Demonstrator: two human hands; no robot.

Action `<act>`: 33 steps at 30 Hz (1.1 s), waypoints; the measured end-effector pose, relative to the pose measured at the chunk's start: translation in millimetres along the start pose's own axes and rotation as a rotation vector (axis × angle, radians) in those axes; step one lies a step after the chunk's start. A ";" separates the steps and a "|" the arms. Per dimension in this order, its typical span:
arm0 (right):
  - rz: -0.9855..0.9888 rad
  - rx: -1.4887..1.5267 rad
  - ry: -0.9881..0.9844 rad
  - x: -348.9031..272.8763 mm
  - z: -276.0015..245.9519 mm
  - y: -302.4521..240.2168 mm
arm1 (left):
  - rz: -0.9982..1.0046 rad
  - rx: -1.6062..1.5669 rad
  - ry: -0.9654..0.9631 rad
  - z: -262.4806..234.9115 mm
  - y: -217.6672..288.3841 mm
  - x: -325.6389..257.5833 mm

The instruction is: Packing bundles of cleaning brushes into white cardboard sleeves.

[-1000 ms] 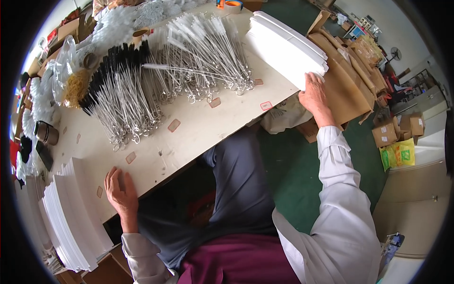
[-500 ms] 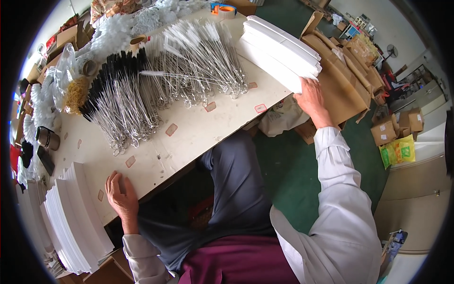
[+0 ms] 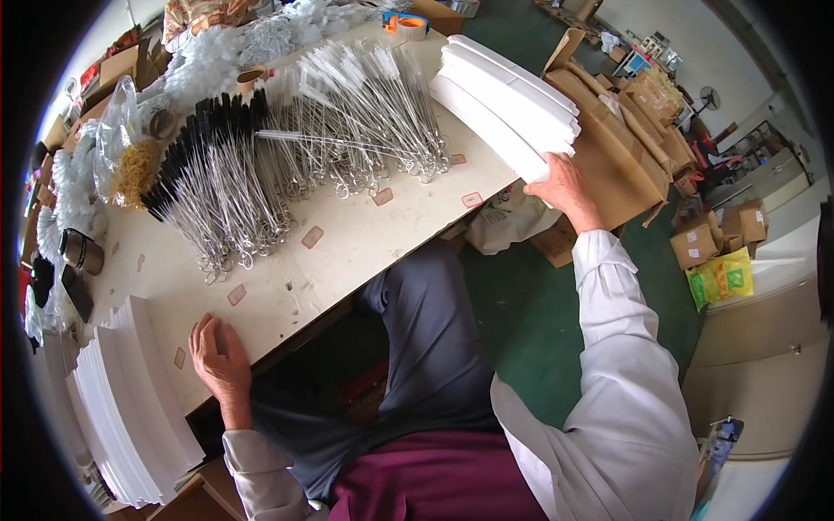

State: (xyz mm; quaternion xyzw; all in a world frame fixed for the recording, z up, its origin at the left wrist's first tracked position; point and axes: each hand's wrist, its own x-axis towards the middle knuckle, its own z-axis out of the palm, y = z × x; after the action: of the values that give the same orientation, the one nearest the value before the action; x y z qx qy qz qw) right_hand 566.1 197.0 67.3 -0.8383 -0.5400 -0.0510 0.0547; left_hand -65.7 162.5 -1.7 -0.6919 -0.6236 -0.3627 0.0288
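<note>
My right hand (image 3: 566, 193) has its thumb and fingers closed on the near end of a white folded paper strip. It belongs to the stack of white folded paper strips (image 3: 504, 100) on the right end of the table, and its end bends over the table edge. My left hand (image 3: 221, 363) lies on the table's front edge, holding nothing, fingers slightly curved and apart. Between the hands, farther in, lie bundles of wire-handled brushes with looped ends: black-bristled brushes (image 3: 217, 122) at left and white-bristled brushes (image 3: 369, 82) beside them.
White folded sheets (image 3: 122, 404) stand stacked left of my left hand. Behind the brushes are a bag of yellow rubber bands (image 3: 136, 174), a tape dispenser (image 3: 407, 26) and fluffy pale bundles (image 3: 208, 65). An open cardboard box (image 3: 608, 152) adjoins the table's right end. A person sits across.
My right hand has drawn slightly toward me and to the left, and the strip's near end has come with it. My left hand stays on the table edge. The view has shifted a little.
</note>
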 end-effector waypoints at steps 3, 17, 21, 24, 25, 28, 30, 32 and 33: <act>-0.005 0.014 0.031 -2.4 0.0 6.7 | 0.004 -0.018 -0.005 1.0 -0.6 1.0; -0.401 0.593 0.097 -86.0 -55.8 -102.6 | 0.212 -0.087 -0.006 -20.8 27.7 -0.6; -0.731 0.541 -0.059 -120.2 -62.3 -159.3 | 0.438 -0.218 -0.155 -49.4 110.2 2.5; -0.923 0.540 -0.140 -135.5 -59.8 -197.8 | 0.473 -0.143 -0.342 -51.3 135.0 -0.1; -0.978 0.527 -0.181 -139.3 -58.9 -208.0 | 0.477 -0.109 -0.382 -48.6 137.1 0.0; -1.093 0.536 -0.255 -151.4 -56.0 -229.4 | 0.469 -0.014 -0.387 -43.7 140.1 6.2; -1.153 0.531 -0.245 -158.8 -47.4 -239.1 | 0.445 -0.058 -0.438 -37.2 132.4 3.3; -1.218 0.527 -0.229 -165.9 -39.2 -246.1 | 0.440 -0.112 -0.460 -35.5 131.2 -1.5; -1.218 0.528 -0.236 -168.7 -35.4 -248.0 | 0.434 -0.114 -0.465 -34.4 132.0 -6.0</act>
State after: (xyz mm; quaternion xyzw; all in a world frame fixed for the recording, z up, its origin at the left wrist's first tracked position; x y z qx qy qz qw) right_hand 269.8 141.8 87.0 -0.3425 -0.9131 0.1529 0.1598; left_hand 35.2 111.4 74.9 -0.8736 -0.4299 -0.2148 -0.0763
